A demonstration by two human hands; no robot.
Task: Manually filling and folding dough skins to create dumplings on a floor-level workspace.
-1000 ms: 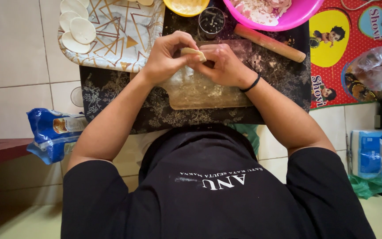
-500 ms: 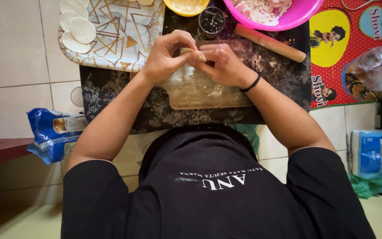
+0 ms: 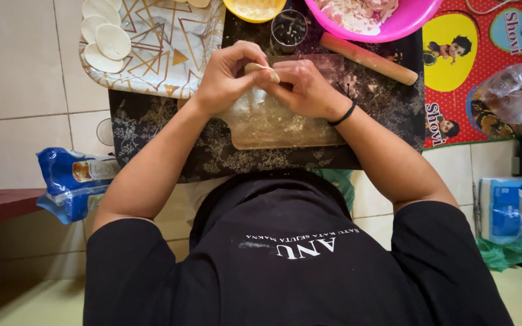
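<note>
I see the dumpling (image 3: 262,71) held just above the cutting board (image 3: 285,130) w/ its long axis running left-right btwn both grips, left hand (image 3: 228,78) and right hand (image 3: 306,87) each pinched shut on an end, equally near, fingertips touching.
</note>
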